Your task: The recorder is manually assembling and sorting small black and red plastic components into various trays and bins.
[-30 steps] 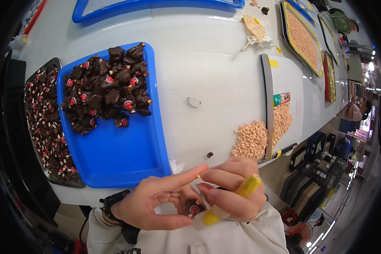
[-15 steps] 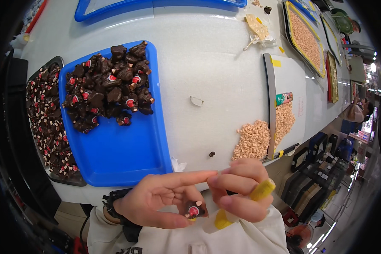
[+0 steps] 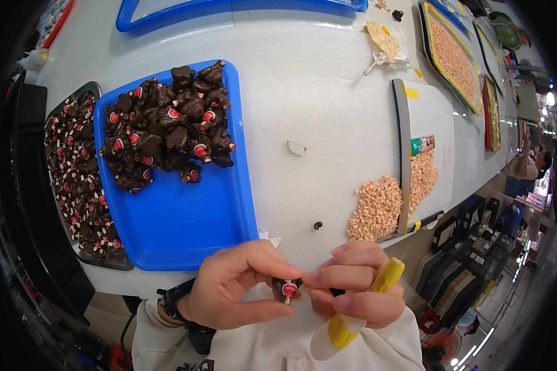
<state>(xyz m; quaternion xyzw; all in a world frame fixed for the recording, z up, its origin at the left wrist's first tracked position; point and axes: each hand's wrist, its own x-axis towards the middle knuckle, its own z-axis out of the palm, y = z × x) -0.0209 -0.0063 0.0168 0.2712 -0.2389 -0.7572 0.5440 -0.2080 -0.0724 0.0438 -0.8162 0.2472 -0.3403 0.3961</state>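
Observation:
Near the table's front edge, my left hand (image 3: 236, 285) pinches a small dark brown figurine piece (image 3: 287, 289) between thumb and fingers. A red and white round mark shows on it, with a pale stub at its lower end. Just to the right, my right hand (image 3: 359, 285) is closed around a white stick-like tool wrapped in yellow (image 3: 342, 330), whose exact kind I cannot make out. The right fingertips meet the left ones beside the piece; what they pinch there, if anything, is hidden. Similar dark pieces (image 3: 178, 117) lie heaped in the far part of a blue tray (image 3: 185, 229).
A dark tray (image 3: 108, 263) of similar pieces stands at the far left. Small pale beige parts (image 3: 375, 209) lie piled on the right, beside a white board (image 3: 430, 111). A clear scrap (image 3: 296, 148) and a small dark bit (image 3: 318, 226) lie mid-table.
The left index finger has drawn in from its stretched position to pinch the piece, which is turned more upright. The right hand stays closed on its tool. The whole view has shifted slightly.

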